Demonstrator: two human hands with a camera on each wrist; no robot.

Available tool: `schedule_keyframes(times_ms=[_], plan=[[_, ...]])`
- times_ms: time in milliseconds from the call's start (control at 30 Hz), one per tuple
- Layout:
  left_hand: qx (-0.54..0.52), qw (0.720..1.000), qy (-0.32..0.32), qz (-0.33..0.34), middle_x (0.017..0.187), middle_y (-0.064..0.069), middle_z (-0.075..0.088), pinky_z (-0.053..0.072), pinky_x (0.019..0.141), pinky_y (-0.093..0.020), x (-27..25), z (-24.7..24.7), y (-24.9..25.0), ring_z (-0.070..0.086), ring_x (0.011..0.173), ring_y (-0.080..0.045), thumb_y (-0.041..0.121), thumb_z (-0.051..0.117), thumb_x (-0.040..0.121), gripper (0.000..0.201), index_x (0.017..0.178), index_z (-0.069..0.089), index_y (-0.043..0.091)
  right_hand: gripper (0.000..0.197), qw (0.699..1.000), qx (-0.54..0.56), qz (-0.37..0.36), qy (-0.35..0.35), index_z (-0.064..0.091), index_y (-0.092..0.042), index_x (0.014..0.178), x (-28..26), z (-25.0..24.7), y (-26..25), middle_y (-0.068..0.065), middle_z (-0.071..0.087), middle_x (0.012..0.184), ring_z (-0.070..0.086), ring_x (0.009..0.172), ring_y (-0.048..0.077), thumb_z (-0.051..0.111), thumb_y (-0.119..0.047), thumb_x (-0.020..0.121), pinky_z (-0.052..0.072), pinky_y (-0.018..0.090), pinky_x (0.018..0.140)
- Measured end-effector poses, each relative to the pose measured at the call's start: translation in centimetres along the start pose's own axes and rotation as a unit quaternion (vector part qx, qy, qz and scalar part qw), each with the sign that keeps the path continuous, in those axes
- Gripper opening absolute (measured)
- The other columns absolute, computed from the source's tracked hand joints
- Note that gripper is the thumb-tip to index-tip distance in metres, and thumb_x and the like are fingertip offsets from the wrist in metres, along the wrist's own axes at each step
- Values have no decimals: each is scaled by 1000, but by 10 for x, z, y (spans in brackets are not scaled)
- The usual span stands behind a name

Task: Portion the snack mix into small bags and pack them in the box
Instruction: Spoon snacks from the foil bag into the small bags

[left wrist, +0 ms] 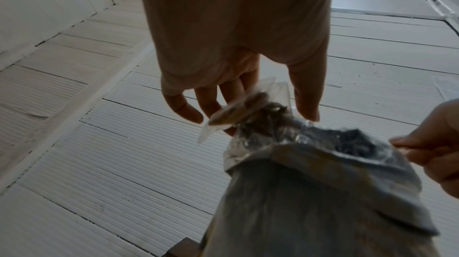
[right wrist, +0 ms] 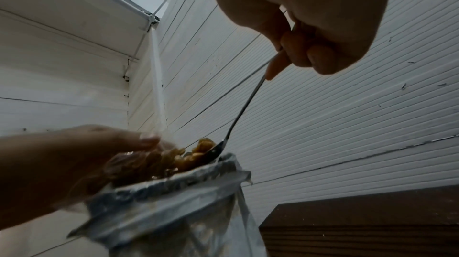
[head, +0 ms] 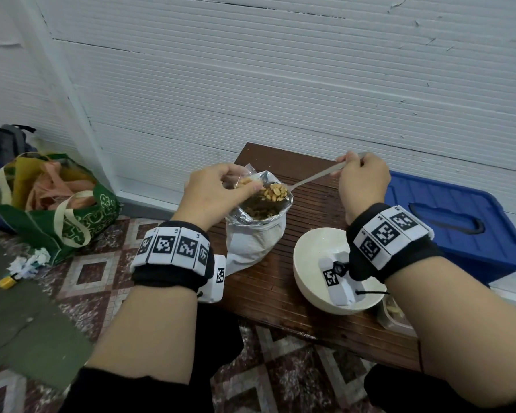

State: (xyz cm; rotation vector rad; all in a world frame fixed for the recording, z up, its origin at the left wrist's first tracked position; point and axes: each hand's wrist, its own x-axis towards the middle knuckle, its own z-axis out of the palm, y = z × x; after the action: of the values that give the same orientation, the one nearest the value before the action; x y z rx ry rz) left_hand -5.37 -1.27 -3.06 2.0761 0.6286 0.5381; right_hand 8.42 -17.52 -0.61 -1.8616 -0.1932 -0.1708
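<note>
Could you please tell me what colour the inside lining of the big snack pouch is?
Shiny silver foil lining; the head view shows it best.

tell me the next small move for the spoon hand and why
Probably tip the spoon leftward so its peanuts slide into the small clear bag. The right hand holds the loaded spoon right at the bag's mouth, which the left hand pinches open just above the foil snack pouch, so spills should fall back in.
</note>
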Motion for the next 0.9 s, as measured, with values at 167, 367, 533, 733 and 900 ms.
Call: schedule_keyframes(times_ms=[167, 367, 533, 733, 900], plan=[[38, 999, -5, 7, 88, 23, 63, 44, 100, -47, 1, 2, -4, 61, 98, -6, 69, 67, 56, 34, 77, 59, 45, 28, 999, 19, 22, 23, 65, -11, 89, 14, -8, -15, 1, 62, 72, 53, 59, 4, 40, -18, 99, 43, 14, 54], [85, 996, -16, 13, 102, 14, 68, 37, 104, -48, 4, 4, -5, 58, 108, -12, 58, 78, 68, 42, 102, 68, 37, 30, 999, -10, 2, -31, 67, -8, 94, 13, 3, -24, 0, 60, 71, 49, 56, 2, 40, -20, 101, 33, 3, 41], [95, 995, -16, 14, 104, 14, 69, 29, 106, -39, 4, 5, -3, 55, 110, -11, 58, 79, 65, 47, 105, 68, 36, 31, 997, -24, 3, -77, 68, -8, 94, 9, 15, -26, -4, 59, 64, 44, 50, 1, 40, -21, 101, 34, 9, 44], [123, 992, -13, 20, 97, 19, 62, 20, 89, -28, 3, 7, 2, 51, 107, -5, 58, 76, 67, 48, 109, 66, 36, 31, 994, -24, 16, -108, 68, -11, 93, 8, 23, -26, -3, 60, 61, 44, 56, 2, 41, -23, 101, 35, 17, 56], [127, 991, -9, 29, 94, 18, 60, 20, 89, -28, 4, 8, 1, 52, 104, -6, 59, 76, 67, 46, 107, 66, 38, 31, 993, -15, 22, -115, 68, -10, 92, 8, 23, -24, -3, 60, 59, 46, 57, 1, 41, -21, 101, 37, 16, 58]])
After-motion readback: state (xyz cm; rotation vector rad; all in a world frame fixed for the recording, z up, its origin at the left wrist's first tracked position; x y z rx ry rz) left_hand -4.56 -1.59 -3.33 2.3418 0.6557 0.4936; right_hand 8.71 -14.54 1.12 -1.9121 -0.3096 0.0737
